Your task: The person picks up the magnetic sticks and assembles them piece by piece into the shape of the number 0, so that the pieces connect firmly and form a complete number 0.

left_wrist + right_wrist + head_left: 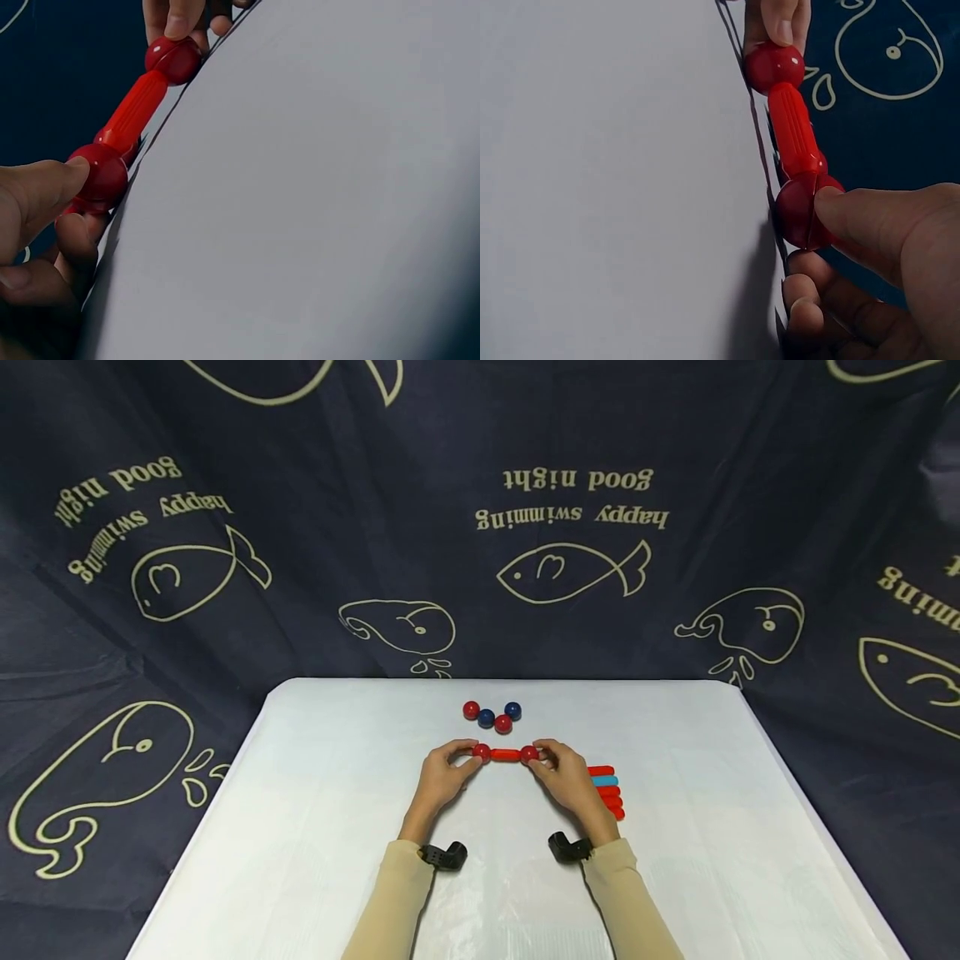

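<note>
A red rod [506,755] lies between two dark red balls, one at each end, in the middle of the table. My left hand [441,777] pinches the left red ball [482,752] between thumb and fingers. At the other end, my right hand [564,777] grips the right red ball [529,754] the same way. Both wrist views show the ridged rod [137,110] touching a ball at either end. In the right wrist view the thumb presses on the near ball [798,211]. Whether the rod is fixed in the balls is too small to tell.
Beyond the hands sit two red balls [503,723] and two dark blue balls [486,718] in a zigzag. Several red rods [609,792] and a light blue rod [606,781] lie right of my right hand, partly hidden by it. A dark printed cloth [465,527] hangs behind the white table [337,827].
</note>
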The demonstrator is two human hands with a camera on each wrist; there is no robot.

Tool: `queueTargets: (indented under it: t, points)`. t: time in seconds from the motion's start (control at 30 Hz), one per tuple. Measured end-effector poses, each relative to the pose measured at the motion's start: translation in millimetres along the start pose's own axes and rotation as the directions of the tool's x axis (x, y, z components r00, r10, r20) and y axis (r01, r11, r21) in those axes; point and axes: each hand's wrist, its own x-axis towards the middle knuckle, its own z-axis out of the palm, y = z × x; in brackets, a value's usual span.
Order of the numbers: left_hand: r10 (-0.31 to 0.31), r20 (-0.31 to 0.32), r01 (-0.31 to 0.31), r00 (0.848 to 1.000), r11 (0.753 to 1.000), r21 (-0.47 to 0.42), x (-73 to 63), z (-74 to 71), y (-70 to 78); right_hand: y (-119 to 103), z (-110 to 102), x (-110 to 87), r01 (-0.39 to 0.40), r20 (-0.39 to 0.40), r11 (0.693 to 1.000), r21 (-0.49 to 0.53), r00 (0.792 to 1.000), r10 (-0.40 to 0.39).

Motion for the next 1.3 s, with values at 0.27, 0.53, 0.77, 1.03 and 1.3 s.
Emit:
queueTargets:
  t: [0.27,0.53,0.77,1.03,1.3]
  points:
    - [-0.007,-0.005,0.007,1.000,1.000,-0.008,-1.8,-2.0,-0.8,-6.2,-12.4,-3.2,0.048,-0.013,0.999,-0.001,0.999,-0.048]
    - [-0.002,-0.015,0.001,1.000,1.000,-0.025,0.5,-1.7,-1.6,-8.7,-56.2,-13.0,0.107,-0.037,0.994,-0.028,0.993,-0.108]
    - [-0.005,-0.007,0.005,1.000,0.999,-0.041,1.1,-2.1,-1.2,13.2,-102.8,-20.4,0.122,-0.071,0.985,-0.125,0.989,-0.131]
    - [-0.022,-0.004,0.021,1.000,0.998,-0.062,0.0,-4.1,0.7,41.3,-129.4,-28.8,0.063,0.038,0.986,-0.153,0.998,-0.058]
    - [-0.043,0.012,0.044,0.999,0.996,-0.083,-2.2,-3.8,-0.3,51.1,-120.1,-26.4,0.012,0.170,0.988,-0.151,0.985,0.014]
